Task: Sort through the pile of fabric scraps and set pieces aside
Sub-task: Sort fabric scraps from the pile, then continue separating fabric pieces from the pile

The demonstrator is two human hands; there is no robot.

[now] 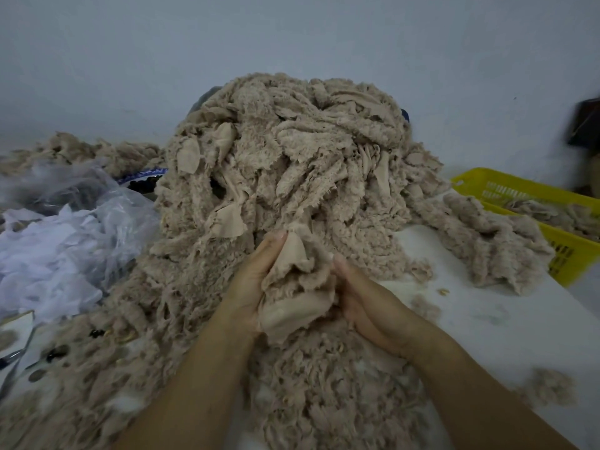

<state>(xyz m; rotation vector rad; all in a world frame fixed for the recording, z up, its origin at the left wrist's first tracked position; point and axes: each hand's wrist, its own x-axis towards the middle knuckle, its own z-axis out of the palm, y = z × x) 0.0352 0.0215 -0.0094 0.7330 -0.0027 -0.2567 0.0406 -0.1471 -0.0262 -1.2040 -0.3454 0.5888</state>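
Observation:
A tall pile of beige fleecy fabric scraps [292, 157] fills the middle of the white table [487, 319] and spreads down toward me. At the foot of the pile I hold a crumpled bunch of beige scraps [297, 287] between both hands. My left hand [253, 284] grips its left side, fingers pointing up into the pile. Gripping the right side is my right hand [367, 303], thumb on top. The bunch still touches the pile above it.
A yellow plastic basket [565, 248] with scraps inside stands at the right. A smaller heap of scraps [487, 235] lies beside it. Clear plastic bags with white fabric [58, 241] sit at the left. Small dark pieces [55, 354] lie near the left front.

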